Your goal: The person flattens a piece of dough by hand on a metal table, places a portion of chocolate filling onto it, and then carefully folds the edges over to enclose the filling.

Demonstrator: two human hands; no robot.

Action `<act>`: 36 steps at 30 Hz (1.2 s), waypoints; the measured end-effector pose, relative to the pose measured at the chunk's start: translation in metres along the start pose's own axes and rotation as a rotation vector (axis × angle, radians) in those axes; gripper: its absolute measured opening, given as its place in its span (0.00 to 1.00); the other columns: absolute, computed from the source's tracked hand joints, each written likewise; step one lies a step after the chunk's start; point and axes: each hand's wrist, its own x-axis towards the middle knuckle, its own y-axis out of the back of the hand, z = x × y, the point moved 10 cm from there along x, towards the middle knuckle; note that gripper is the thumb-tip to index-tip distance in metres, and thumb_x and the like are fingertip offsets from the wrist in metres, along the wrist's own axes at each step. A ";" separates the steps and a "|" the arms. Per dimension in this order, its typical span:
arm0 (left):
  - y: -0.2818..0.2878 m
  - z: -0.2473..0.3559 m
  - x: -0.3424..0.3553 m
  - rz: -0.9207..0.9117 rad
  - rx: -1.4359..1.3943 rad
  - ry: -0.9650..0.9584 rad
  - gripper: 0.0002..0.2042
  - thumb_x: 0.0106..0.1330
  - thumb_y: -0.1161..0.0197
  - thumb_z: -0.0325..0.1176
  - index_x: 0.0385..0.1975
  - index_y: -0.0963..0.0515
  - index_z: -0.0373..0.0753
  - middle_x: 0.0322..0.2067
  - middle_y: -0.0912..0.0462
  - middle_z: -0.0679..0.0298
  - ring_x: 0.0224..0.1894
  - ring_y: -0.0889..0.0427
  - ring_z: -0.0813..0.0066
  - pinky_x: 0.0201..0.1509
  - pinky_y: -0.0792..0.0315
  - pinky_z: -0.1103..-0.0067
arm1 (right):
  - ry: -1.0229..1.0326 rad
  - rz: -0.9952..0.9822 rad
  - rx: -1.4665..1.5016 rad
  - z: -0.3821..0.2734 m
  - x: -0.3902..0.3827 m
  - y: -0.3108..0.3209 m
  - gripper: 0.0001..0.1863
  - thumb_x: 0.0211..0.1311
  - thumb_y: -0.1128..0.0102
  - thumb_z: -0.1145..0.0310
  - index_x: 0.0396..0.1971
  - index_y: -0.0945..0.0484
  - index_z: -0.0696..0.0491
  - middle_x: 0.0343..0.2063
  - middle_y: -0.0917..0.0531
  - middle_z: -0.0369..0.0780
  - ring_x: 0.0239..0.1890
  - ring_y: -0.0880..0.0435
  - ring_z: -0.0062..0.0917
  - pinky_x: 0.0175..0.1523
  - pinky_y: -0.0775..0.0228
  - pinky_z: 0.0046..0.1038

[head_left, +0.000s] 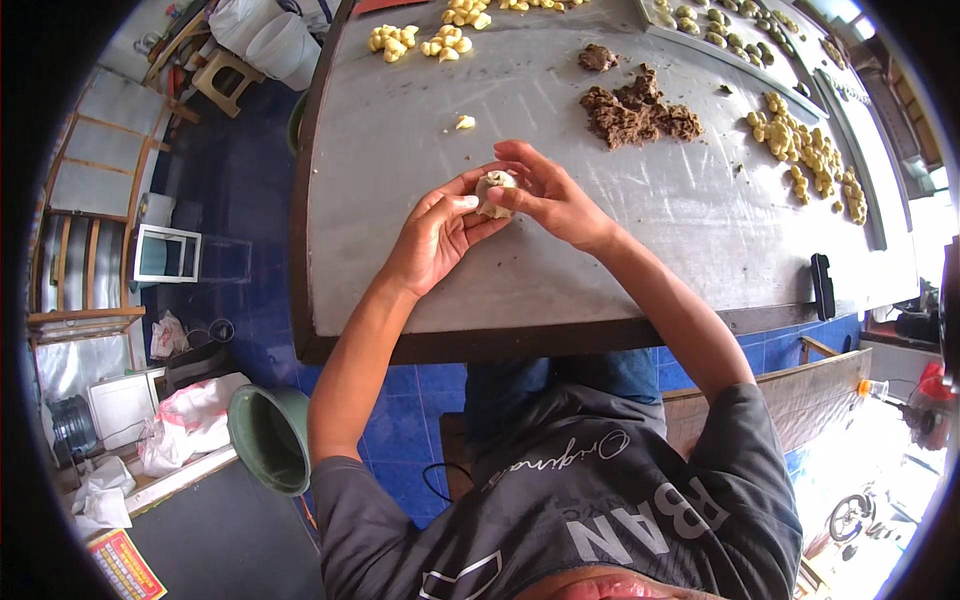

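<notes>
My left hand [435, 232] cups a small pale piece of dough [497, 208] just above the metal tabletop. A dark spot shows at the top of the dough, perhaps filling. From the other side, my right hand [562, 207] presses its thumb against the same piece, its other fingers curved behind. A lone yellow dough lump [465, 122] lies beyond my hands. Farther to the right sits a crumbly brown mass [640, 110], with a smaller brown lump [597, 57] behind it.
Clusters of yellow dough balls [446, 43] lie at the far left, more dough balls [810, 150] at the right. A tray [720, 62] of greenish rounds stands at the back right. A black object [822, 286] rests at the table's right edge; a green bucket [270, 440] stands left below.
</notes>
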 end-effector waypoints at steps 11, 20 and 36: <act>0.010 -0.002 -0.002 0.053 0.252 -0.090 0.24 0.66 0.48 0.26 0.63 0.38 0.32 0.53 0.23 0.59 0.55 0.23 0.74 0.63 0.29 0.74 | 0.355 0.018 -0.482 -0.039 -0.011 -0.007 0.21 0.63 0.39 0.63 0.52 0.27 0.58 0.49 0.24 0.45 0.52 0.25 0.37 0.59 0.34 0.34; 0.005 0.003 0.000 0.024 0.263 -0.121 0.23 0.67 0.50 0.28 0.63 0.38 0.29 0.52 0.23 0.59 0.53 0.22 0.74 0.63 0.29 0.74 | 0.384 0.071 -0.429 -0.044 -0.010 -0.003 0.11 0.61 0.40 0.74 0.43 0.20 0.60 0.40 0.18 0.45 0.44 0.20 0.39 0.51 0.28 0.35; 0.005 0.005 -0.001 0.031 0.152 -0.136 0.21 0.71 0.53 0.33 0.61 0.34 0.30 0.54 0.24 0.58 0.54 0.23 0.74 0.64 0.31 0.73 | 0.539 0.155 -0.785 -0.045 -0.020 -0.009 0.11 0.59 0.39 0.72 0.42 0.19 0.56 0.47 0.20 0.44 0.61 0.31 0.46 0.69 0.49 0.48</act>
